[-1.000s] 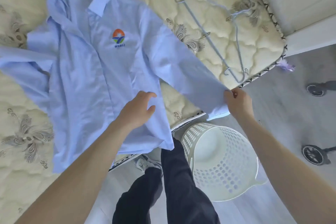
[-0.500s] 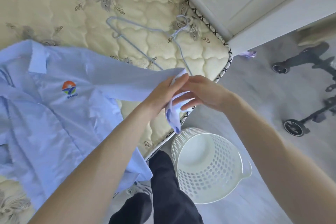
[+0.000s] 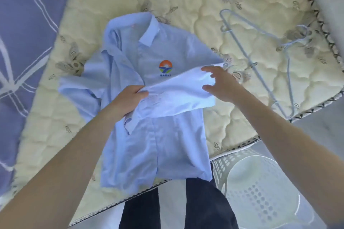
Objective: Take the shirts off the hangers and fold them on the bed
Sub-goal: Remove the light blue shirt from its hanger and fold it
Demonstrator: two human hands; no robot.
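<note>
Lying front-up on the bed (image 3: 214,15), a light blue collared shirt (image 3: 149,135) has its collar at the far end and its hem hanging just over the near mattress edge. An orange, green and blue logo (image 3: 165,67) sits on the chest. One sleeve (image 3: 178,91) is folded across the front, running from the right side toward the middle, just below the logo.

At the sleeve's left end, the left hand (image 3: 126,101) has its grip closed on the fabric, thumb on top and fingers tucked beneath. At the fold on the right side of the shirt, the right hand (image 3: 221,83) rests with fingers spread and thumb apart, its grip wide, touching the cloth without pinching it.

Right of the shirt and well apart from it, a pale blue wire hanger (image 3: 268,57) lies bare on the quilted cream mattress. A purple cover with white lines (image 3: 28,33) takes up the far left. On the floor at the near right stands a white perforated laundry basket (image 3: 260,188), just beside the person's dark trousers (image 3: 176,206).
</note>
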